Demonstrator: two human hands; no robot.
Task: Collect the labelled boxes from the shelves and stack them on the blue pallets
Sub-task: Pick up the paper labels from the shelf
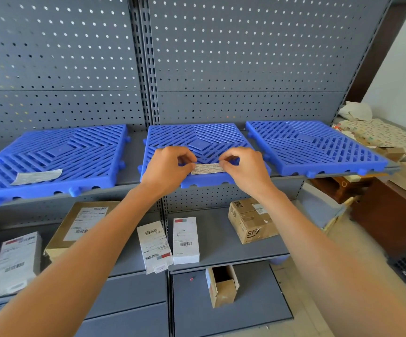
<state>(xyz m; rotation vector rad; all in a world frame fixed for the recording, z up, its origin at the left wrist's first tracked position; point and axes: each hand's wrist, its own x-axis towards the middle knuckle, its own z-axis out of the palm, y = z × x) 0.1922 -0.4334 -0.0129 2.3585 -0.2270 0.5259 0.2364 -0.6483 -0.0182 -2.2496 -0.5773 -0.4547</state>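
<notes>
Pallets come first: we count three blue ones in a row on the top shelf (134,183), the left pallet (58,159), the middle pallet (197,139) and the right pallet (314,147). Our left hand (166,166) and right hand (243,166) each pinch one end of a small label (208,168) at the front of the middle pallet. A second label (36,176) lies flat on the left pallet.

Boxes wait on the shelf below, under our arms. We count a flat brown box (75,229), two white boxes (153,246) (185,239) side by side, and a brown SF box (252,221). Grey bags (14,261) lie far left. One open box (221,285) sits lower down. Nothing blocks the pallets.
</notes>
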